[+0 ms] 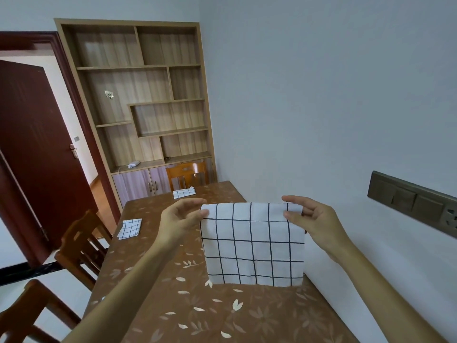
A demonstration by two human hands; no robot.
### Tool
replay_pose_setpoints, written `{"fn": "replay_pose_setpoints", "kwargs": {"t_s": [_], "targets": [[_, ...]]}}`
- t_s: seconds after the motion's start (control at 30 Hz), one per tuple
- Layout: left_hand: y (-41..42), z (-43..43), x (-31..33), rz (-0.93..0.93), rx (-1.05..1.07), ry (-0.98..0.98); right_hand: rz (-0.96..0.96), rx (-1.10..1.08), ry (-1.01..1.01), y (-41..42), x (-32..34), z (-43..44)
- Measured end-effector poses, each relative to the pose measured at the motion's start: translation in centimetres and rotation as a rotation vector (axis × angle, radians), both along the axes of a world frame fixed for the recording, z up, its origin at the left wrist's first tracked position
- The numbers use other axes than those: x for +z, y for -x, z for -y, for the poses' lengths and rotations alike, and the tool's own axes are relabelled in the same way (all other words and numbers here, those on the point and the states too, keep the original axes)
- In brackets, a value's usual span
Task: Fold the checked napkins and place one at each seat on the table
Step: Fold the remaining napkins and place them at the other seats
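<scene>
- Above the near right part of the worktop [197, 308], the held napkin [252, 243] hangs as a flat sheet. Whether its lower edge touches the surface or hangs just clear of it I cannot tell.
- The left hand [181, 217] pinches the top left corner between thumb and fingers, and the right hand [312, 219] pinches the top right corner the same way.
- Gripping both corners level and apart keeps the cloth taut and square. That probably lets the edges be matched before the next fold.
- A narrow band along the top edge looks turned over or hemmed; which of the two is unclear.
- The far napkin [184, 193] lies folded at the far end of the worktop, just in front of the far chair [186, 174].
- The left napkin [129, 228] lies folded at the left edge, near the left chair [81, 246]. Each sits close to the edge, within a sitter's reach.
- The right side of the worktop runs along the wall, so no seat fits there.
- I judge the held napkin is meant for the near-left chair [32, 310], whose place shows no napkin.
</scene>
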State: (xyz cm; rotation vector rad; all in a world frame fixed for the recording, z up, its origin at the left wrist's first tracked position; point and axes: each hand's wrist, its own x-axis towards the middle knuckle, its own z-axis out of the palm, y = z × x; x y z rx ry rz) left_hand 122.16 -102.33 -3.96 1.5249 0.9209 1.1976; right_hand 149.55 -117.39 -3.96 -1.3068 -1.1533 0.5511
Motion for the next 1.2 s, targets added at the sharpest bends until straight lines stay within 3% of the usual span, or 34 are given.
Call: {"fn": "replay_pose_setpoints", "kwargs": {"t_s": [0.27, 0.37, 0.5, 0.57, 0.7, 0.87, 1.03, 1.2], "targets": [[0.0, 0.2, 0.2, -0.200, 0.074, -0.305, 0.191, -0.125, -0.008, -1.0, 0.2, -0.4], [-0.2, 0.2, 0.2, -0.373, 0.089, -0.420, 0.286, -0.170, -0.031, -0.8, 0.4, -0.6], [-1.4, 1.0, 0.1, -0.698, -0.054, -0.542, 0.337, -0.126, -0.101, 0.9, 1.5, -0.6], [-2.7, 1.9, 0.2, -0.746, -0.159, -0.595, 0.411, -0.092, -0.125, 2.2, 2.2, -0.6], [-5.0, 3.1, 0.4, -0.615, -0.236, -0.631, 0.560, -0.020, -0.181, 4.6, 3.4, -0.6], [-5.1, 3.2, 0.5, -0.289, -0.217, -0.330, 0.470, -0.155, -0.119, 3.6, 3.0, -0.2], [-4.3, 3.2, 1.0, -0.050, -0.260, -0.035, 0.129, -0.130, 0.148, 1.5, 1.1, 0.1], [-4.5, 3.8, 1.5, 0.068, -0.313, 0.149, -0.103, 0.011, 0.116, 2.0, 0.4, 0.3]]}}
